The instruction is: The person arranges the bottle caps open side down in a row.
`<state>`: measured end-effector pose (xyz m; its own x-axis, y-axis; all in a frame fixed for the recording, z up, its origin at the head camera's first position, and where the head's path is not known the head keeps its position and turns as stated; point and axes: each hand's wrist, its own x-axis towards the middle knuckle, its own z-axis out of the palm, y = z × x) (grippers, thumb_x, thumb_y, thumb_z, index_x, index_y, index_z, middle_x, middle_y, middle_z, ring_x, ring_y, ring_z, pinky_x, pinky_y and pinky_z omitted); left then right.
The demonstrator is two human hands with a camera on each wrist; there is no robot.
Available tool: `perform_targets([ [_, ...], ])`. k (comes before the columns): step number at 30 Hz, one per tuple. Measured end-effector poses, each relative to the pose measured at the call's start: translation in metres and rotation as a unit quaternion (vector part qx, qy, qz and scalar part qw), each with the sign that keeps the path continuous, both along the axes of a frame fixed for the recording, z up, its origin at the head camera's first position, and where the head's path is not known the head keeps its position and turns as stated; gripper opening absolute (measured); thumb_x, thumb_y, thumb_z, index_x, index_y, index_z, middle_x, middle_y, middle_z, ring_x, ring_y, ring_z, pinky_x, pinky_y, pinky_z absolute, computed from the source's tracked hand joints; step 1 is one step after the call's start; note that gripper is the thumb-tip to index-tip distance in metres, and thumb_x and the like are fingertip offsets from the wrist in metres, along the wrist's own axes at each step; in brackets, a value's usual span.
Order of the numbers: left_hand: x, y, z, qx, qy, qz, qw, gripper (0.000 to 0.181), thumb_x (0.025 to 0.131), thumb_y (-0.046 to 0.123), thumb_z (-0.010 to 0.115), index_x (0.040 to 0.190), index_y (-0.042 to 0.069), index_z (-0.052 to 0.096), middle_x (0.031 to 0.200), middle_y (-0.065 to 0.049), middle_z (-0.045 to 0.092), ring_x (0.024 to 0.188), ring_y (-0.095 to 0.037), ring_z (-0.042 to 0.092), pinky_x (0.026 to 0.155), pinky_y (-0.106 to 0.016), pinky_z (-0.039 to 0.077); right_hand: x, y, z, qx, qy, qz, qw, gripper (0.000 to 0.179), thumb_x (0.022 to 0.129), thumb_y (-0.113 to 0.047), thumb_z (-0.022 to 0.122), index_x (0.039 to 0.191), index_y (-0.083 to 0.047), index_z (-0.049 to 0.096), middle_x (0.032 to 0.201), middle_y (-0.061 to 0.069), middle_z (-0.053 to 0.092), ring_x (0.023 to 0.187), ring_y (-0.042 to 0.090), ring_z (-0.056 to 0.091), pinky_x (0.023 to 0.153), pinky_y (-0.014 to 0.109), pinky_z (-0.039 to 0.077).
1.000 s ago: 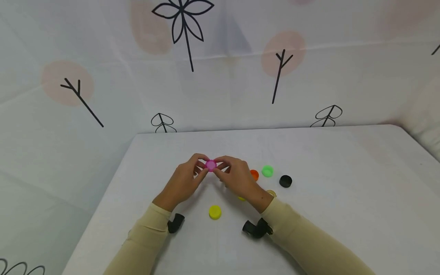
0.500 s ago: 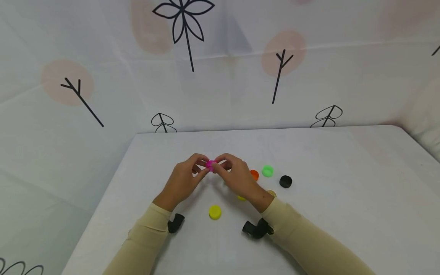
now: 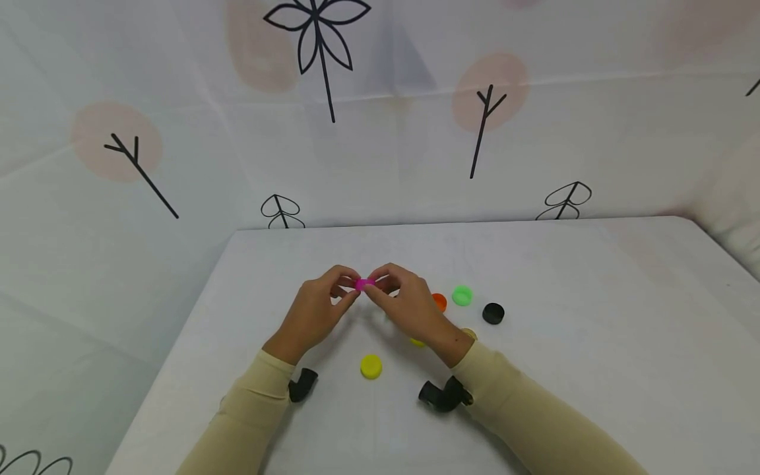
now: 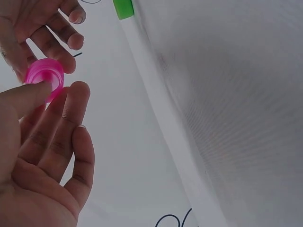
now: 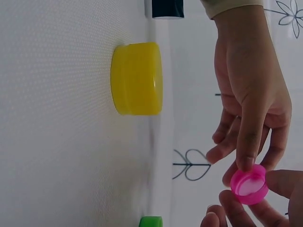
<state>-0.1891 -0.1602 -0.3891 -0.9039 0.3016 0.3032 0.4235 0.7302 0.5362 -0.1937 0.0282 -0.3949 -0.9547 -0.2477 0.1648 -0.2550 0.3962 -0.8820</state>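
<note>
Has tipped round pink plastic cap (image 3: 365, 284) edge-on to head view since earlier frame. Pinches opposite sides with fingers of left hand (image 3: 315, 310) and right hand (image 3: 415, 310), parted to cap width, presumably for steady turning. Holds it between fingertips, above white cloth-covered table (image 3: 594, 316), beyond round yellow plastic cap (image 3: 371, 366).

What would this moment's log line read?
left hand: pinches pink cap | right hand: pinches pink cap | green cap, black cap: on table

Long beige sleeves (image 3: 252, 402) are worn with stubby black wrist fittings (image 3: 441, 397).
</note>
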Motion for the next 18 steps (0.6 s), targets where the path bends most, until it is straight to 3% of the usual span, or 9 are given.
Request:
perform_targets([
  [11,0.0011,-0.001,0.0026,0.017,-0.007,-0.021,0.9996,0.028,0.096,0.022,0.068,0.122,0.016,0.06,0.118,-0.002,0.073,0.093,-0.015,0.072,0.085,-0.035,0.059,0.0001,-0.0004,-0.0011,-0.003,0.04,-0.011,0.9991,0.024,0.094,-0.022,0.071,0.116,-0.013,0.065,0.107,0.005,0.074,0.095,0.02,0.066,0.08,0.032,0.057],
  [18,0.0009,-0.0012,0.0034,0.021,-0.004,-0.015,0.9997,0.026,0.096,0.023,0.068,0.12,0.017,0.061,0.118,0.0,0.072,0.093,-0.015,0.071,0.084,-0.034,0.059,0.0011,-0.0006,0.0002,-0.01,0.052,-0.006,0.9986,0.025,0.094,-0.019,0.071,0.117,-0.012,0.065,0.11,0.002,0.072,0.098,0.018,0.065,0.081,0.031,0.057],
])
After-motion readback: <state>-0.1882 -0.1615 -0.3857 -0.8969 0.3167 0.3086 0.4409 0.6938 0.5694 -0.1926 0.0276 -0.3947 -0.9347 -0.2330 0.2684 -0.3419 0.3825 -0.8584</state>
